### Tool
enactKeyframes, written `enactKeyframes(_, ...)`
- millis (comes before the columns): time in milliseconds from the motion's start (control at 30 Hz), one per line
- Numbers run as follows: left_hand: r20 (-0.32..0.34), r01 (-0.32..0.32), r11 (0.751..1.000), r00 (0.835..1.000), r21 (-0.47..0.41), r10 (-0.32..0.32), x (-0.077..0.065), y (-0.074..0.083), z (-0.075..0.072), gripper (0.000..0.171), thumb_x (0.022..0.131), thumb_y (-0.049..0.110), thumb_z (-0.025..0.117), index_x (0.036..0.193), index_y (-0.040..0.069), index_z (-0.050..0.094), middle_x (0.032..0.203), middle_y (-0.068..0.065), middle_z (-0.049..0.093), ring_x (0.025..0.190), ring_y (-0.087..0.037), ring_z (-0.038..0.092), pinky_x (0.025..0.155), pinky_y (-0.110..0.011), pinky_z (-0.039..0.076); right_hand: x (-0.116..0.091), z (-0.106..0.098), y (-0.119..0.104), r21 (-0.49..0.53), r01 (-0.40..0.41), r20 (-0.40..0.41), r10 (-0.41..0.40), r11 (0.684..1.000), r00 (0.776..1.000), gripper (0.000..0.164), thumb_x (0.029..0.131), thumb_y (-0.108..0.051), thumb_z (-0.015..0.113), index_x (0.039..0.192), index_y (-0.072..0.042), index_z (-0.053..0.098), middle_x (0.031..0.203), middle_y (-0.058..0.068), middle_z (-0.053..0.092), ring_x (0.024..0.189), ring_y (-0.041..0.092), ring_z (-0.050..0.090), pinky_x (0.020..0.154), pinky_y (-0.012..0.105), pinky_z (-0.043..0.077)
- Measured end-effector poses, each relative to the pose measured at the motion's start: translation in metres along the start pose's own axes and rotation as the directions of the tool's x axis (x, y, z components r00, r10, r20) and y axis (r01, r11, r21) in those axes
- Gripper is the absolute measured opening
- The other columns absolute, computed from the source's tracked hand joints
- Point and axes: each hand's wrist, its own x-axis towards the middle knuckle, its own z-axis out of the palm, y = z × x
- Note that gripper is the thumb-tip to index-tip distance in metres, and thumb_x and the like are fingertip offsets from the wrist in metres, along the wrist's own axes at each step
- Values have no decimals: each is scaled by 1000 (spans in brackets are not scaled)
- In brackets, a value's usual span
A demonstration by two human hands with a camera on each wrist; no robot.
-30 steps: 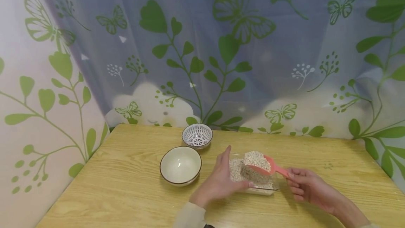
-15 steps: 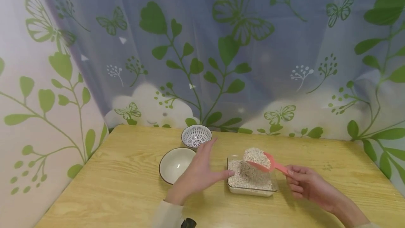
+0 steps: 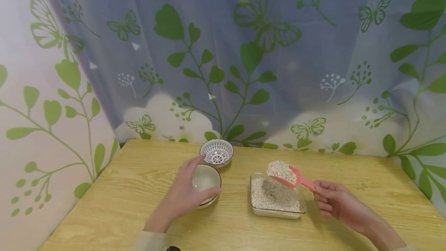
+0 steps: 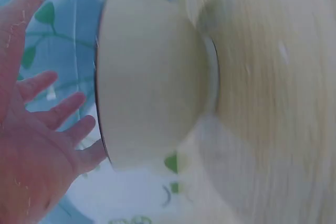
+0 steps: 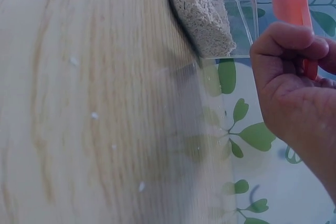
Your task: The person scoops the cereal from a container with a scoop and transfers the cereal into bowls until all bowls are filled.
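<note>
A coral-pink scoop point(image 3: 297, 177) heaped with oats point(image 3: 280, 170) is held over the glass container point(image 3: 277, 215), its handle in the fingers of my right hand point(image 3: 339, 202). The rectangular container is filled with more oats, which have a hollow under the scoop. To the left, my left hand point(image 3: 182, 195) spreads its fingers and thumb over the cream bowl point(image 3: 208, 177), hiding the bowl's left side. In the left wrist view, that hand point(image 4: 39, 156) lies beside the dark rim of the bowl point(image 4: 152, 77), with its fingers spread.
Behind the cream bowl stands a smaller bowl point(image 3: 217, 152) with a dark-and-white pattern. A wooden table point(image 3: 115, 212) bears everything, and a leaf-and-butterfly curtain point(image 3: 296, 88) hangs along its back edge. Small white flakes point(image 5: 94, 115) dot the wood in the right wrist view.
My left hand has let go of the glass container and moved left to the cream bowl. My right hand still holds the loaded scoop in nearly the same place.
</note>
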Motion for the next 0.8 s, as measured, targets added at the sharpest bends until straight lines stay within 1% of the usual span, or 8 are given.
enactKeyframes(100, -16, 21, 1000, 1000, 2, -21, -2, -13, -6, 97, 76, 55, 86, 156, 22, 41, 158, -7, 44, 145, -37, 42, 115, -60, 40, 1, 1, -1, 2, -1, -5, 1, 1000, 1000, 25, 114, -17, 26, 110, -15, 51, 80, -4, 37, 67, 14, 25, 67, 32, 23)
enactKeyframes(167, -6, 62, 998, 998, -17, -62, -3, -20, -9, 99, 76, 56, 86, 156, 23, 40, 159, -7, 42, 147, -36, 39, 117, -60, 38, 2, 2, -3, -3, -1, -7, 1, 1000, 1000, 24, 114, -18, 26, 109, -15, 50, 80, -4, 38, 67, 14, 25, 66, 32, 23)
enactKeyframes(233, 14, 117, 993, 993, -34, -116, -4, -25, -10, 102, 75, 57, 86, 158, 22, 37, 160, -9, 40, 147, -37, 39, 117, -61, 37, 4, 4, -5, -15, 1, -8, -1, 1000, 1000, 23, 114, -18, 27, 108, -15, 49, 80, -4, 37, 67, 13, 25, 66, 32, 22)
enactKeyframes(333, 45, 176, 984, 984, -38, -174, -6, -32, -9, 107, 75, 57, 86, 160, 19, 32, 159, -14, 40, 143, -37, 44, 115, -59, 41, 6, 6, -7, -33, 9, -9, -10, 999, 1000, 22, 114, -18, 27, 107, -15, 47, 79, -5, 37, 67, 13, 24, 66, 31, 22)
enactKeyframes(400, 69, 198, 979, 979, -43, -194, -8, -35, -7, 111, 75, 56, 86, 161, 16, 28, 158, -18, 40, 139, -38, 47, 112, -59, 44, 8, 8, -9, -41, 13, -8, -14, 999, 1000, 21, 114, -18, 27, 106, -15, 46, 79, -5, 35, 66, 13, 24, 66, 31, 22)
enactKeyframes(467, 87, 211, 976, 975, -57, -205, -9, -38, -6, 115, 75, 55, 87, 162, 13, 25, 158, -21, 39, 135, -39, 50, 110, -58, 46, 10, 10, -10, -46, 17, -7, -18, 999, 1000, 20, 114, -18, 27, 107, -14, 46, 79, -4, 35, 66, 13, 24, 66, 31, 21)
enactKeyframes(600, 116, 226, 971, 969, -72, -217, -11, -44, -4, 123, 71, 53, 90, 163, 11, 20, 159, -23, 36, 133, -39, 52, 109, -58, 48, 14, 15, -12, -78, 32, -7, -32, 996, 999, 21, 114, -18, 28, 107, -14, 47, 79, -5, 35, 66, 13, 24, 65, 32, 21)
enactKeyframes(800, 149, 188, 979, 973, -81, -175, -12, -52, -5, 131, 67, 51, 93, 164, 9, 16, 159, -25, 37, 133, -41, 53, 110, -61, 46, 20, 20, -16, -106, 48, -13, -50, 993, 999, 19, 114, -18, 30, 105, -14, 46, 79, -5, 36, 66, 14, 23, 65, 33, 21)
